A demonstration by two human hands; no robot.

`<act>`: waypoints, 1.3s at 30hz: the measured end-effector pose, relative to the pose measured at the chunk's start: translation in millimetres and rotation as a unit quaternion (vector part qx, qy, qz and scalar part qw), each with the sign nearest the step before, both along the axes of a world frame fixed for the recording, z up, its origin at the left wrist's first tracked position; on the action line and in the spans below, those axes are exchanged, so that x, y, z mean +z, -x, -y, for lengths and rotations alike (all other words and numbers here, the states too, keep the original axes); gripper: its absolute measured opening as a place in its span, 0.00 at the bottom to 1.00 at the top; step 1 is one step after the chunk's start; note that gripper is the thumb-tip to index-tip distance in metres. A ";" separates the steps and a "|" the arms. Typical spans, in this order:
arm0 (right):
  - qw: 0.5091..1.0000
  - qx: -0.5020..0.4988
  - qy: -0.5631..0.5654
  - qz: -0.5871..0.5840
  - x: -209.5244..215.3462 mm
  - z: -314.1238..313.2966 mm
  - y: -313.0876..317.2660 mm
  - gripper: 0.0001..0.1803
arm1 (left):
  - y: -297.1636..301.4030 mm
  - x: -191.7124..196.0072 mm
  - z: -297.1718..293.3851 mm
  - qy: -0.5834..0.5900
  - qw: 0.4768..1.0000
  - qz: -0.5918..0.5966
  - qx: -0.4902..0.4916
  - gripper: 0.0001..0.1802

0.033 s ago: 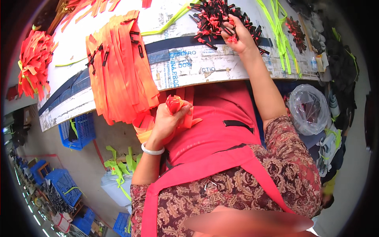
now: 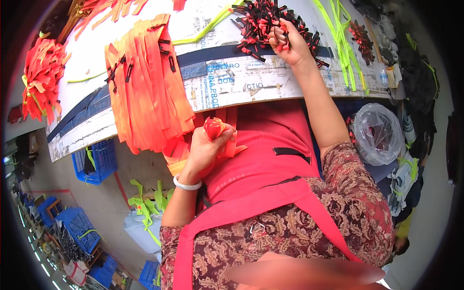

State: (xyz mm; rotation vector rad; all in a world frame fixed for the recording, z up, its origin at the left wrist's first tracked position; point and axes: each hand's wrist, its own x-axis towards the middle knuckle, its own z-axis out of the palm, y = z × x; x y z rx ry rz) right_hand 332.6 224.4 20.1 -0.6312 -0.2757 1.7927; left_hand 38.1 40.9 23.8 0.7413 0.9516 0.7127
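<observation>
My left hand (image 2: 205, 150), with a white bangle at its wrist, is closed round a bunch of orange fabric strips (image 2: 214, 126) in front of my red apron. The folded ends stick out above the fist, and loose lengths hang below it. At the table's far side my right hand (image 2: 295, 48) reaches into a pile of small red-and-black tabs (image 2: 261, 24). Its fingers are curled, with a few tabs showing between fingertips and palm. A thick layer of long orange strips (image 2: 150, 92), several with black tabs on them, drapes over the table edge beside my left hand.
The white table (image 2: 251, 87) has a dark tape band across it. Neon-yellow strips (image 2: 340, 43) and a smaller tab heap (image 2: 361, 42) lie to the right. An orange bundle (image 2: 43, 79) hangs far left. Below are blue crates (image 2: 94, 162) and a clear plastic bag (image 2: 378, 133).
The fingers of my right hand have shifted slightly left and curled further over the tabs. My left hand stays in place with its strips.
</observation>
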 end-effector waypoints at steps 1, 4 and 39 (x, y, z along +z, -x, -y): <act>0.994 -0.071 0.086 0.010 4.0 -0.9 5.7 0.11 | -0.5 -2.3 -0.3 -0.026 1.000 -0.008 -0.008 0.04; 0.997 0.015 0.032 -0.063 -6.7 1.2 2.7 0.11 | -1.2 5.3 -4.3 -0.036 0.999 -0.021 -0.022 0.04; 0.500 -0.022 -0.450 0.740 -36.3 61.1 79.2 0.13 | -5.5 -8.3 -7.3 -0.022 1.000 0.004 -0.004 0.04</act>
